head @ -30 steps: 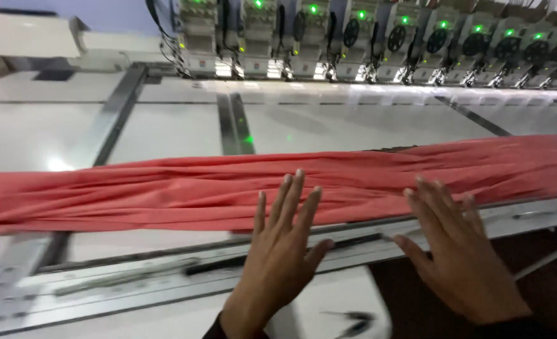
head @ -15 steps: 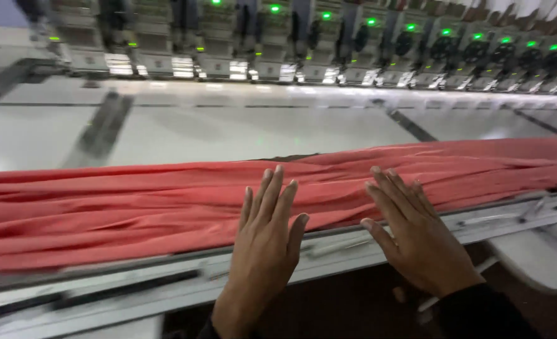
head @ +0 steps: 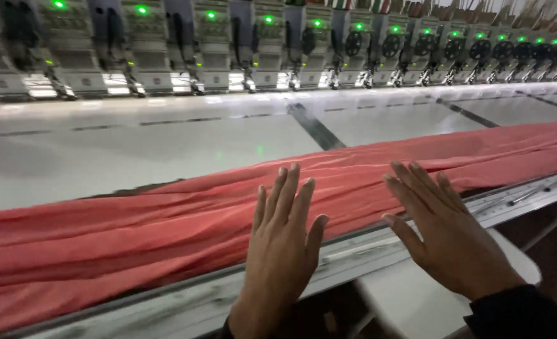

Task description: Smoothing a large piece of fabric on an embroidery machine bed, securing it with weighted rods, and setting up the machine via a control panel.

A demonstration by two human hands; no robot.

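Both hands are flat and spread, fingers apart, gripping nothing: the left hand (head: 283, 251) lies with its fingertips on the near edge of the red fabric (head: 165, 232), and the right hand (head: 445, 232) sits just beside it to the right, fingertips over the same bunched cloth and palm above the metal frame rail (head: 354, 251). That fabric runs in one long wrinkled band across the pale machine table (head: 134, 150), from lower left up to the far right. Behind it, a row of embroidery machine heads (head: 291, 44) glows with green lights (head: 141, 10).
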